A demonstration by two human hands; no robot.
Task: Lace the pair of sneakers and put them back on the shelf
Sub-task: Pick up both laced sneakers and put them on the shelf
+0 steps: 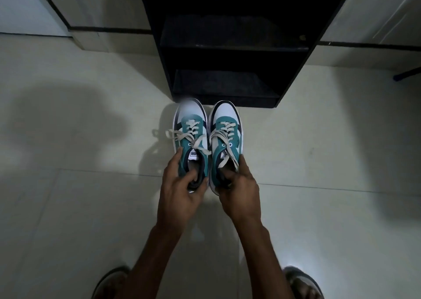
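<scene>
Teal and white sneakers are seen from the head view, side by side just in front of a dark shelf [230,46]. The left sneaker [192,137] is grasped at its heel collar by the left hand [182,189], thumb inside the opening. The right sneaker [225,137] is grasped the same way by the right hand [239,191], fingers hooked into the collar. Each grip is clenched on its own shoe. Whether the soles rest on the floor [91,207] or are lifted just off it cannot be told.

Both shoes appear laced, with pale laces [193,137] crossed up the eyelets and loose ends trailing over the sides, so the step in hand is judged to be the return to the shelf. To do it well, the pair should be kept level and together, and the loose ends should be tucked in or kept clear of the shelf edge so they are not snagged. The lowest board, directly ahead, looks nearest.

Toes are pointed away from the person, toward the shelf, and heels toward the body. Each long axis runs straight ahead, the two nearly parallel.
</scene>
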